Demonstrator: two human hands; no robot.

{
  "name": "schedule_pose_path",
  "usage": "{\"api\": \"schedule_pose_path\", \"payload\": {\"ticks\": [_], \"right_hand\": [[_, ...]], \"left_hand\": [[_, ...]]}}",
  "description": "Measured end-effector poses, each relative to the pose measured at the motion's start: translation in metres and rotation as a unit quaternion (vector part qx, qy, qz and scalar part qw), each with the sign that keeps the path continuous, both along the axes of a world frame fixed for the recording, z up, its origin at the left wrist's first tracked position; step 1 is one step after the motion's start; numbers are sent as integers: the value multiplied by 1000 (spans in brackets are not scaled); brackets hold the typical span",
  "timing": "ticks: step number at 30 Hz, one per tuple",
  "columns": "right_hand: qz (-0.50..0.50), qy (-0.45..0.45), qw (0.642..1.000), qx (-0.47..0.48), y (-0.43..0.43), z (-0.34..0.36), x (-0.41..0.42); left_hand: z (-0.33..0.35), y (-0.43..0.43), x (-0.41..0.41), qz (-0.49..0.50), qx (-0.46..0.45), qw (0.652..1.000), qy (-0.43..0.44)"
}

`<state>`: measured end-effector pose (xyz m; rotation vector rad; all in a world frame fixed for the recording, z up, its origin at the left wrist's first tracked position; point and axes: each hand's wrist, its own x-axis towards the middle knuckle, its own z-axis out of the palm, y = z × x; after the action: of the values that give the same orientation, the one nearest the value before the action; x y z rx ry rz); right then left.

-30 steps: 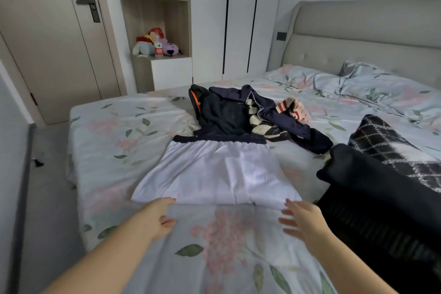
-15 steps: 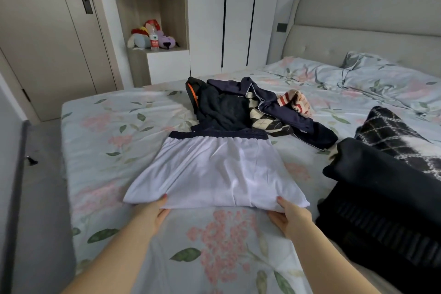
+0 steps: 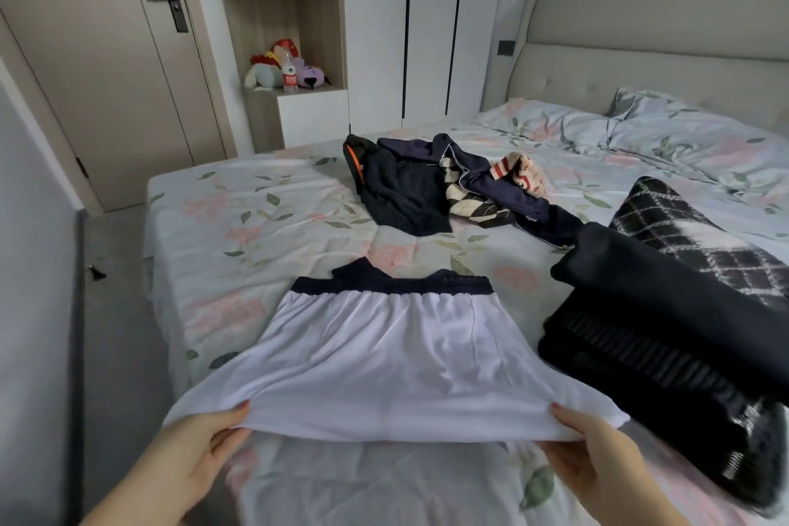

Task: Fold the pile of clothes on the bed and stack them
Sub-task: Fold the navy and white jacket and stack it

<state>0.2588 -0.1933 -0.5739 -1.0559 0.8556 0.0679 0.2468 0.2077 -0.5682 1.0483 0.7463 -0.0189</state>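
Note:
A white skirt with a navy waistband (image 3: pixel 384 359) lies spread on the floral bed (image 3: pixel 264 222) in front of me. My left hand (image 3: pixel 200 457) pinches its near hem on the left and my right hand (image 3: pixel 593 453) pinches the hem on the right, and the hem is lifted off the sheet. Farther back lies the unfolded pile of clothes (image 3: pixel 444 188): dark tops, an argyle piece and a striped piece. At the right sits a stack of folded dark clothes (image 3: pixel 666 337), with a checked garment behind it.
Pillows (image 3: pixel 666 137) and a padded headboard are at the far right. A door, a shelf unit with plush toys (image 3: pixel 286 68) and bottles, and a white wardrobe stand behind the bed. Floor runs along the bed's left edge.
Both hands reached the skirt's near hem, took hold of it and pulled it toward me. The skirt has slid away from the clothes pile and its hem is raised.

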Motion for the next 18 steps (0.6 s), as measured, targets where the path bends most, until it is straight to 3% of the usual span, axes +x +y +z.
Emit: {"api": "schedule_pose_path", "payload": {"ticks": [3,6,9,11,13,16,18], "right_hand": [[-9,-35,999,22,-8,23,0],[12,-140,988,61,-3,50,32],[55,-207,970,116,9,67,75],[87,-206,968,118,15,65,89],[139,-201,968,51,13,49,85],[214,-148,962,-79,8,14,61],[229,-81,965,-102,6,-7,52]], "left_hand": [[25,1,-10,14,11,998,-55],[50,-16,25,39,22,990,-131],[64,-43,72,1,-1,981,-193],[60,-58,89,-44,20,984,-170],[46,-69,90,-84,45,986,-135],[17,-78,68,-186,-18,981,-59],[4,-85,56,-262,-56,963,13]]}}
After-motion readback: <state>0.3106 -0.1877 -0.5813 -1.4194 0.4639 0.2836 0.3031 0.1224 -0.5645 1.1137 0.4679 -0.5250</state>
